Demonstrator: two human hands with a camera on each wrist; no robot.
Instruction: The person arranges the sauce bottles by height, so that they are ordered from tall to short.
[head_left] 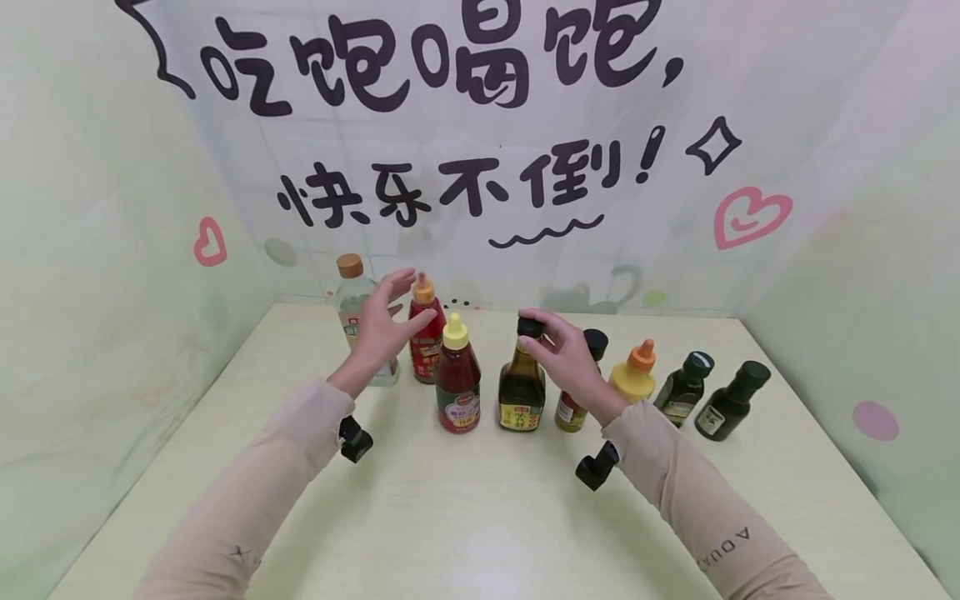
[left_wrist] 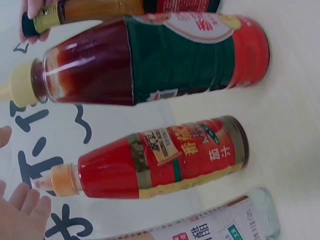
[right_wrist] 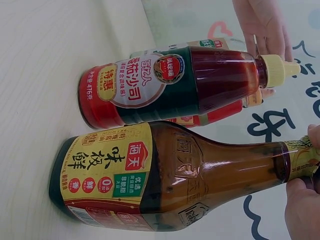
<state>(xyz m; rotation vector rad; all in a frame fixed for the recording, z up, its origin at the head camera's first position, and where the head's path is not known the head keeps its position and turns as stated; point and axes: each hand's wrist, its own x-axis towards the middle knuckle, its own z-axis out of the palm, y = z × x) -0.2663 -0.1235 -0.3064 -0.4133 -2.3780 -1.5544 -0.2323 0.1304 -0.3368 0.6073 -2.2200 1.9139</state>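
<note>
My right hand (head_left: pixel 566 354) grips the black cap and neck of a soy sauce bottle (head_left: pixel 521 387), which stands upright on the table. In the right wrist view, that bottle's yellow label (right_wrist: pixel 107 170) faces the camera, and the fingers (right_wrist: pixel 302 200) close round its neck. My left hand (head_left: pixel 382 333) is spread beside the orange cap of a red ketchup bottle (head_left: pixel 426 342), holding nothing. The left wrist view has its fingertips (left_wrist: pixel 37 202) close to the nozzle of this ketchup bottle (left_wrist: pixel 165 160). Between the hands stands a ketchup bottle with a yellow cap (head_left: pixel 458 383).
Behind the left hand stands a clear bottle with a brown cap (head_left: pixel 349 287). To the right are a dark-capped bottle (head_left: pixel 570 412) partly behind my right hand, a yellow squeeze bottle (head_left: pixel 632 379) and two small dark bottles (head_left: pixel 678 392). A printed cloth (head_left: pixel 465 275) hangs behind the table (head_left: pixel 465 517).
</note>
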